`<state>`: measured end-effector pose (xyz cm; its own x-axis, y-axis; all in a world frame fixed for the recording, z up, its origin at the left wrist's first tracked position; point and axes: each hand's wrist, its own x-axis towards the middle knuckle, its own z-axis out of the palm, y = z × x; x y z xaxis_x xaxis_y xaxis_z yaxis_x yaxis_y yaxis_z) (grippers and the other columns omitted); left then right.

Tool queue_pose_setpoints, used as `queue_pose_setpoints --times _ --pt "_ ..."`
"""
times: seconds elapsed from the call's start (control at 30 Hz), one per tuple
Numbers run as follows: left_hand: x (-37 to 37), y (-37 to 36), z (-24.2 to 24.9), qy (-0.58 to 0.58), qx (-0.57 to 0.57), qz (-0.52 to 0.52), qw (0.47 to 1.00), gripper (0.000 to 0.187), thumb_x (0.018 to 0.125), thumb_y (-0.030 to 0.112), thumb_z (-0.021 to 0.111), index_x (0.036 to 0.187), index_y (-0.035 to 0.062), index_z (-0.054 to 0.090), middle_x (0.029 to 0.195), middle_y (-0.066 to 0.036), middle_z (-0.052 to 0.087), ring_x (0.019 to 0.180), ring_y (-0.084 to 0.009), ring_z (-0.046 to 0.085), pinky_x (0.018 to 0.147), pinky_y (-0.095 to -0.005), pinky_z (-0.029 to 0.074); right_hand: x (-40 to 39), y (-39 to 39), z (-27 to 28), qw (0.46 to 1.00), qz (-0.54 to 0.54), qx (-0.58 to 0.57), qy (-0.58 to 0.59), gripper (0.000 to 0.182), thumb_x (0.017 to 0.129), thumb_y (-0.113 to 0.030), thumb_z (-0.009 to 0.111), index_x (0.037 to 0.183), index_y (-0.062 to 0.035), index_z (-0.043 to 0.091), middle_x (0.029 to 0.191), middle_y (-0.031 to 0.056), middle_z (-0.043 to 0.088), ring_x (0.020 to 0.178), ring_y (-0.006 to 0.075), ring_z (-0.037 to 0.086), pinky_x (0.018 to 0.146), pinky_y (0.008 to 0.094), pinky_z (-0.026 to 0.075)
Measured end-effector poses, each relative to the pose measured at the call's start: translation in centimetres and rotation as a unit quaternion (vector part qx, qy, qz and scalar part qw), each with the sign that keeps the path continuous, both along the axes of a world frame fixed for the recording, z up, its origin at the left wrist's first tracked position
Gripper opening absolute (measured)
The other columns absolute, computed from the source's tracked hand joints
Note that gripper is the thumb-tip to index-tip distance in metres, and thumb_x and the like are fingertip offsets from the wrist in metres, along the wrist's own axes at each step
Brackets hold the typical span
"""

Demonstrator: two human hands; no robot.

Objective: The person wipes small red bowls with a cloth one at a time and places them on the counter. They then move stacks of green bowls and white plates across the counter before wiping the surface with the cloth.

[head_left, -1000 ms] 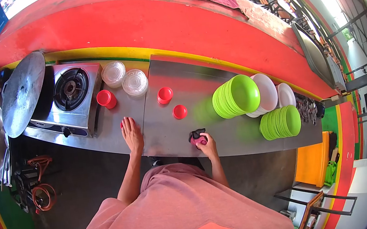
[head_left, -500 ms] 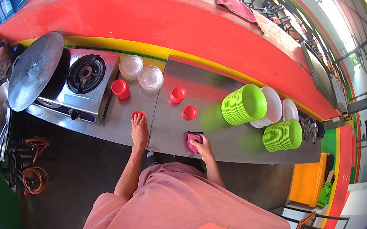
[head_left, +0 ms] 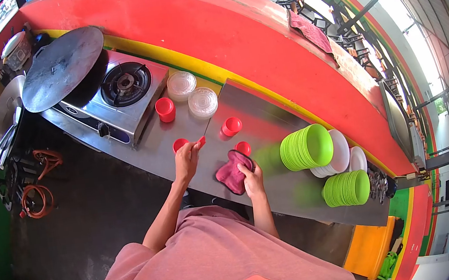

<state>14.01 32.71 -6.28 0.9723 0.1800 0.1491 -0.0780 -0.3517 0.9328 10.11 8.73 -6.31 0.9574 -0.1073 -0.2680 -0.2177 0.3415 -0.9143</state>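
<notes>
My left hand (head_left: 186,161) is closed, pinching a small red cup (head_left: 201,141) that shows only in part at the fingertips. Just behind the fingers, another red cup (head_left: 179,144) stands on the steel counter, partly covered by the hand. In my right hand (head_left: 253,179) a maroon cloth (head_left: 231,174) is gripped and hangs spread out over the counter's front part. Beyond the cloth are two more red cups, one nearer (head_left: 243,148) and one farther (head_left: 231,126).
A gas stove (head_left: 125,83) with a large dark round lid (head_left: 63,69) fills the left end. Beside it are a red cup stack (head_left: 165,110) and clear plastic lids (head_left: 202,102). Green bowl stacks (head_left: 316,145) and white plates (head_left: 337,150) stand on the right.
My left hand has lifted off the red cup and now holds a small red cup. The maroon cloth, bunched before, is spread open and farther left. The camera view has shifted.
</notes>
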Motion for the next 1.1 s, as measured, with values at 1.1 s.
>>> queue_pose_setpoints --times 1.1 --pt "-1.5 -3.3 2.3 0.119 -0.159 -0.189 0.962 0.039 0.099 0.034 0.059 0.092 -0.0044 0.064 0.067 0.000 0.050 0.065 -0.0069 0.043 0.057 -0.0284 0.041 0.7 1.2 2.8 0.994 0.097 0.055 0.008 0.045 0.093 -0.011 0.064 0.133 0.0030 0.051 0.123 0.0087 0.061 0.110 0.0141 0.059 0.095 0.0294 0.046"
